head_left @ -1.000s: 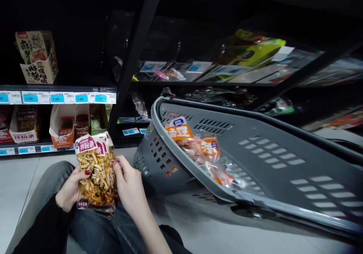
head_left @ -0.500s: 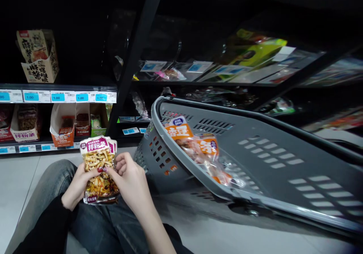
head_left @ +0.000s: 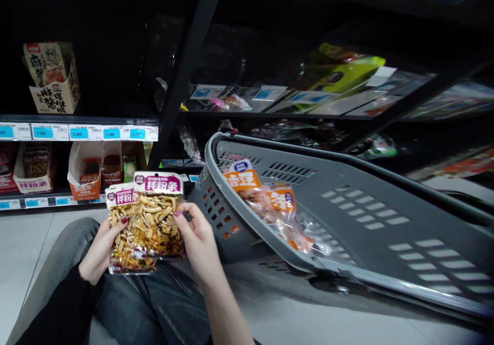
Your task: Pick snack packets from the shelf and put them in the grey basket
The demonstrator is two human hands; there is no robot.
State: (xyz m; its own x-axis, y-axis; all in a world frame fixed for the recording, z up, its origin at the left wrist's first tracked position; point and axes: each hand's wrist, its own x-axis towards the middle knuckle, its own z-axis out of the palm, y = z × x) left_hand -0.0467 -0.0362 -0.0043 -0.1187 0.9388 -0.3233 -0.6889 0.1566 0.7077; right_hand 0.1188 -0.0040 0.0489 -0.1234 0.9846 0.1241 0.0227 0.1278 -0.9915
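Between my hands are two clear snack packets with purple-and-white tops and noodle-like strips inside. My left hand (head_left: 101, 247) pinches the left snack packet (head_left: 124, 255) by its side, thumb on the front. My right hand (head_left: 200, 234) grips the right snack packet (head_left: 159, 214) at its right edge, thumb in front. This right packet overlaps the left one and sits a little higher. Both are held above my lap, faces toward me. To the right stands a grey shopping basket (head_left: 347, 180), with orange-and-white snack packets (head_left: 280, 198) lying in its near end.
At left, a low shelf holds open display boxes, among them an orange box (head_left: 85, 185) and a white-and-purple box (head_left: 35, 183). Price tags (head_left: 79, 131) line the shelf edge above. A beige carton (head_left: 54, 85) stands higher up. The basket's handle (head_left: 409, 283) lies along its near rim.
The stacked packets have been spread apart. My right hand has moved right and slightly up with the front packet, while my left hand keeps the other.
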